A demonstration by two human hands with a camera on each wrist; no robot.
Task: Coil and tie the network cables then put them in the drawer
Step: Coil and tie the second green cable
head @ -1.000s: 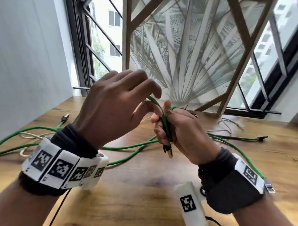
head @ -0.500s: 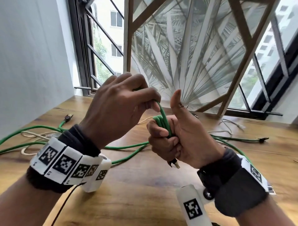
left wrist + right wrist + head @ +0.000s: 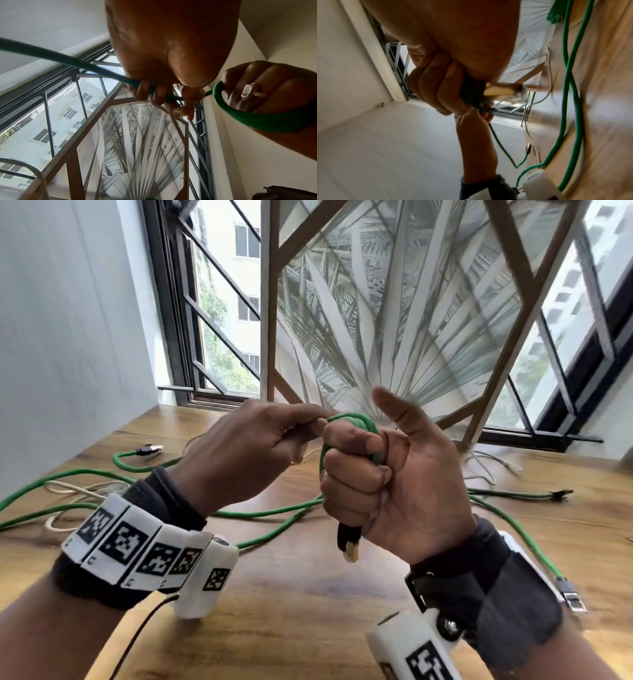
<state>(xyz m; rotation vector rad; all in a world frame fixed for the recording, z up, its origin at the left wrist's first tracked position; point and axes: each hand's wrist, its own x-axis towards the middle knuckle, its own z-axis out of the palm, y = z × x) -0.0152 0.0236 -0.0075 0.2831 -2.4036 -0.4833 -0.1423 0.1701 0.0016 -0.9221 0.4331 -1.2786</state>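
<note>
A green network cable (image 3: 356, 422) is wound in turns around the fingers of my right hand (image 3: 356, 467), which grips it in a fist with the thumb raised. Its black plug (image 3: 348, 544) with a clear tip sticks out below the fist. My left hand (image 3: 308, 426) pinches the running length of the cable right beside the fist, at the top of the loop. In the left wrist view the fingertips (image 3: 154, 94) clamp the green cable (image 3: 68, 60), and a green loop (image 3: 257, 120) circles the right hand. In the right wrist view the plug (image 3: 501, 88) juts from the fist.
The rest of the green cable (image 3: 274, 511) trails loose over the wooden table (image 3: 308, 611). A cream cable (image 3: 68, 491) lies at the left, a white one (image 3: 489, 463) at the back right, and another green end with its plug (image 3: 561, 494) lies right. A framed palm-leaf panel (image 3: 376, 320) leans against the window.
My right hand turned its palm toward me and lifted its thumb. My left hand carried the cable over the top of the right fingers, laying on more of the wrap. Both hands rose a little.
</note>
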